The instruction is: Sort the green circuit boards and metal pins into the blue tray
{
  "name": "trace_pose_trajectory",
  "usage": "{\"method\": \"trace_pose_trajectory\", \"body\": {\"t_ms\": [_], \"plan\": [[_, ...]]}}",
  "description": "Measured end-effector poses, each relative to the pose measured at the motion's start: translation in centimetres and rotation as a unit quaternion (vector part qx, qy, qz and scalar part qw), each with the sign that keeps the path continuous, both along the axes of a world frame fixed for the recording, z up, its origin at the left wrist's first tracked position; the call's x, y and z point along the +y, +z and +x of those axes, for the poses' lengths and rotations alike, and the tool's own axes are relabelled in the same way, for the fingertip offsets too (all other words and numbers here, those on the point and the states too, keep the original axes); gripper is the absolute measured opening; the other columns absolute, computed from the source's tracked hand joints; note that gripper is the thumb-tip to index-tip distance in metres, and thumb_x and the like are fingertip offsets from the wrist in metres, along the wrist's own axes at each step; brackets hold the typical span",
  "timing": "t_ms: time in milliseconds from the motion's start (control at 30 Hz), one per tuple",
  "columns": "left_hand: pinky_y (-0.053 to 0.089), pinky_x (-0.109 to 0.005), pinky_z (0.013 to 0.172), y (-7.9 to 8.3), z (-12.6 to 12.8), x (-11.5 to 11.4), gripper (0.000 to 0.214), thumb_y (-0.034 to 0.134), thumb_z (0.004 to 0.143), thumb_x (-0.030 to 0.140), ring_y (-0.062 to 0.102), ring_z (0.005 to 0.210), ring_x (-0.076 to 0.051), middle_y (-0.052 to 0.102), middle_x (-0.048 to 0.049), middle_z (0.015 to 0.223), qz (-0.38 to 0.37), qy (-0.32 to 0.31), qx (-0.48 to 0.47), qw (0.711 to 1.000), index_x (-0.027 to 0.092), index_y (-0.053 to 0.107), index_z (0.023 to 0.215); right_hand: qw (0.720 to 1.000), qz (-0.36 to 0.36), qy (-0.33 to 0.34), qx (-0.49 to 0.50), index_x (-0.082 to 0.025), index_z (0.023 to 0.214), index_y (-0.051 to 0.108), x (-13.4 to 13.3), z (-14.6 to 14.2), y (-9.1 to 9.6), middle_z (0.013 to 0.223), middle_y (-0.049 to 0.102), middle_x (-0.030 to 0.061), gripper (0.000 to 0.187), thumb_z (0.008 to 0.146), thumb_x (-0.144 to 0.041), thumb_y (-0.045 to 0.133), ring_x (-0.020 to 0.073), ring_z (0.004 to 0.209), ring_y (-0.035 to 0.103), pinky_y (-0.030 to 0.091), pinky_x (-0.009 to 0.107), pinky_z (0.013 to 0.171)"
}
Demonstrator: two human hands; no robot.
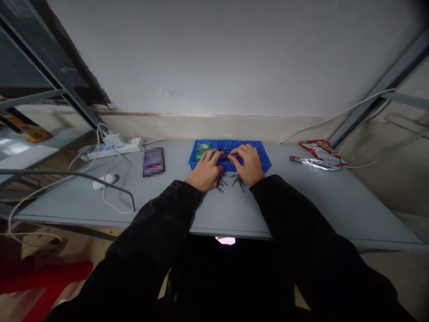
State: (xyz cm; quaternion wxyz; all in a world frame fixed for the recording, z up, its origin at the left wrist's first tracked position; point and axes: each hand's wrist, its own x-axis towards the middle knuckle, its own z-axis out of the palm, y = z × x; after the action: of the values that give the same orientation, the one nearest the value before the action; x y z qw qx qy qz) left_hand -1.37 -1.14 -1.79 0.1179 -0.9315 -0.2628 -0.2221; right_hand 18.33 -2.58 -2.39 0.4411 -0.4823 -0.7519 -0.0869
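Observation:
A blue divided tray [264, 156] stands on the desk by the wall. Its left compartment holds a green item [202, 148], and small dark metal pieces [226, 152] lie in the middle one. My left hand [207, 170] reaches over the front rim, fingers curled and closed at the middle compartment. Opposite it, my right hand [248, 163] bends in with thumb and fingertips pinched together. What either hand grips is too small to make out. More thin metal pieces [239, 182] lie in loose clusters on the desk below my hands, just in front of the tray.
To the left are a dark-edged flat object [153, 161] with a blurred surface, a white power strip [115, 149] with cables and a white rounded item [104, 181]. A red packet [322, 151] and a silver wrapper [315, 163] lie at the right. Metal frame posts flank the desk.

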Motion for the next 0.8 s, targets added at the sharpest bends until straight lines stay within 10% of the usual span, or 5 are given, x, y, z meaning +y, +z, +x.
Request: {"method": "trace_pose_trajectory", "body": {"t_ms": [800], "plan": [[0.043, -0.053, 0.105, 0.70, -0.38, 0.25, 0.014, 0.050, 0.097, 0.018, 0.043, 0.122, -0.032, 0.050, -0.0156, 0.130, 0.006, 0.048, -0.129, 0.990, 0.016, 0.062, 0.103, 0.998, -0.008, 0.056, 0.003, -0.021, 0.087, 0.065, -0.56, -0.32, 0.51, 0.084, 0.070, 0.0046, 0.024, 0.102, -0.031, 0.048, 0.0218, 0.082, 0.059, 0.043, 0.038, 0.080]]}}
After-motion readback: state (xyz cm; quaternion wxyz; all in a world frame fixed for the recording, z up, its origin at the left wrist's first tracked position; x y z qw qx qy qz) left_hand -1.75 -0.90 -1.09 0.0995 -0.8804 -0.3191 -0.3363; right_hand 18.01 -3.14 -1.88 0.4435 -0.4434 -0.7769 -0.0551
